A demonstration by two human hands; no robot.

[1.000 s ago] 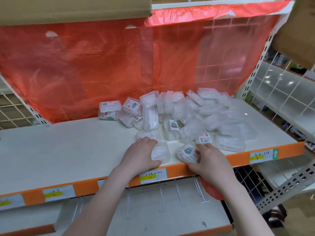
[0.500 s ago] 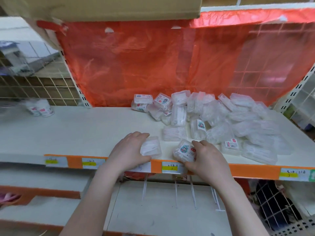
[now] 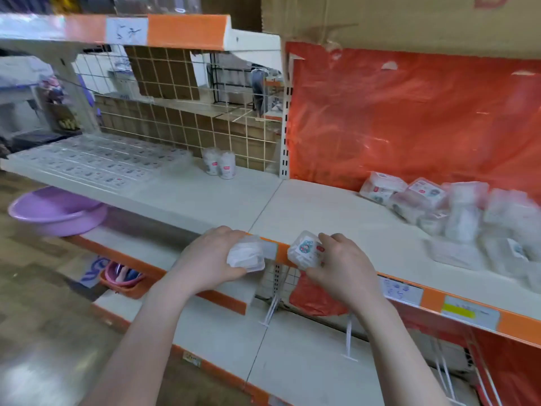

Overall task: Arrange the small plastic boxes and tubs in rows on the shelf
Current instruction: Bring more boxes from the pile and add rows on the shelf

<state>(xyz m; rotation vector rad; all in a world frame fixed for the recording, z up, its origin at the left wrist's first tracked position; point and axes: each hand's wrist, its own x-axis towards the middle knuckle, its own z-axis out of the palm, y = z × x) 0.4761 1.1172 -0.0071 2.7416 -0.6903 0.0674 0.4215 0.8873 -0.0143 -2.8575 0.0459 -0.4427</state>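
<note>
My left hand [image 3: 207,259] grips a clear plastic box [image 3: 246,257] of white contents, held in front of the orange edge of the white shelf [image 3: 322,212]. My right hand [image 3: 339,265] grips a second clear box [image 3: 306,249] with a cartoon label, just off the same edge. A loose pile of similar boxes [image 3: 468,218] lies on the shelf at the right, against the red plastic sheet. Two small round tubs [image 3: 221,164] stand upright further left at the back. Flat boxes set out in rows [image 3: 99,161] cover the far left of the shelf.
A purple basin [image 3: 55,210] sits on a lower shelf at the left. A red plastic sheet [image 3: 409,112] hangs behind the pile. Wire grid backs the left bay. Cardboard [image 3: 395,19] lies overhead. A lower white shelf [image 3: 292,356] with white hooks runs beneath my hands.
Both hands have lifted their boxes off the shelf and drawn them past its front edge. My view has swung left, bringing the tubs, the rows of boxes and the basin into sight.
</note>
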